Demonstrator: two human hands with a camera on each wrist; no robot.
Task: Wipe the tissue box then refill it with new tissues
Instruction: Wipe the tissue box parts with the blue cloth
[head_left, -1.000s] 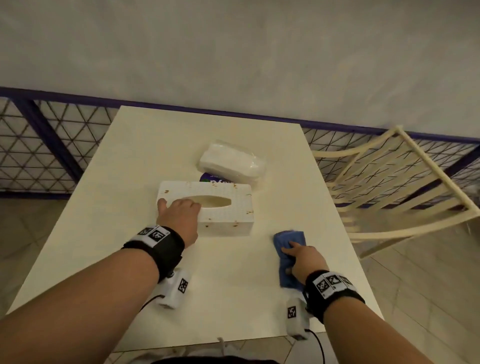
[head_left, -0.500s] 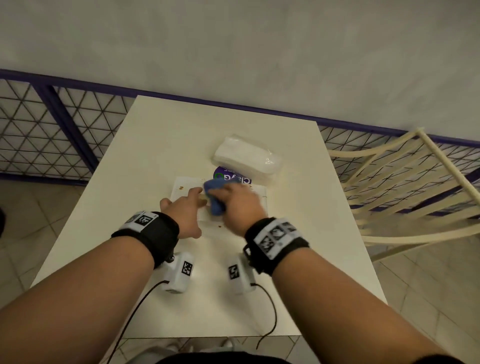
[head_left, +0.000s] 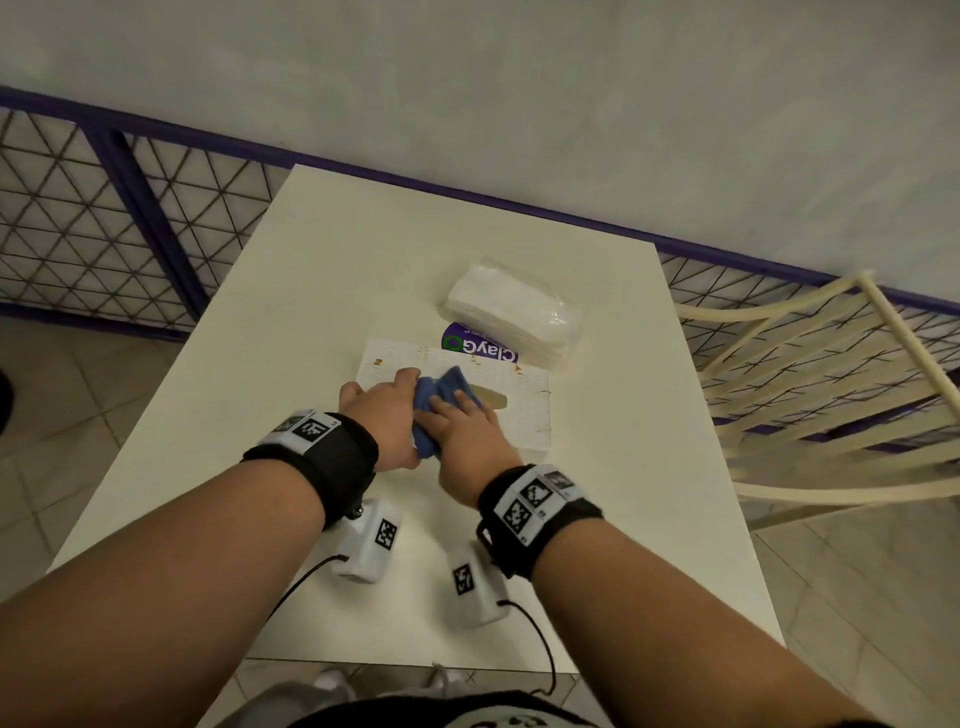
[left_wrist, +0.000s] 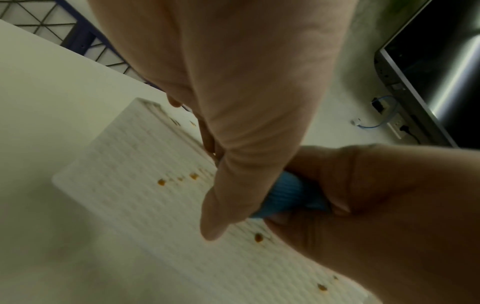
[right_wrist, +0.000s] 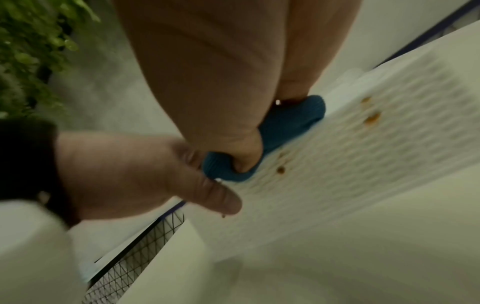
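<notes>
Many brown spots still dot the tissue box (head_left: 519, 410) on the worktop (head_left: 332, 291), so wiping looks barely begun. The right hand (head_left: 467, 431) squeezes a blue cloth (head_left: 441, 395) on its top. The left hand (head_left: 382, 415) lies spread, holding the box. The new tissues (head_left: 511, 312) wait behind, unopened.

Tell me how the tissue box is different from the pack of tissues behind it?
The tissue box is a stiff, ribbed white case with an oval slot on top; the pack of tissues is soft and wrapped in clear plastic. The box has brown spots on its lid; the pack looks clean. Both hands are on the box, the right hand rubbing it with a blue cloth; nobody touches the pack. Both are white and sit on the table.
</notes>
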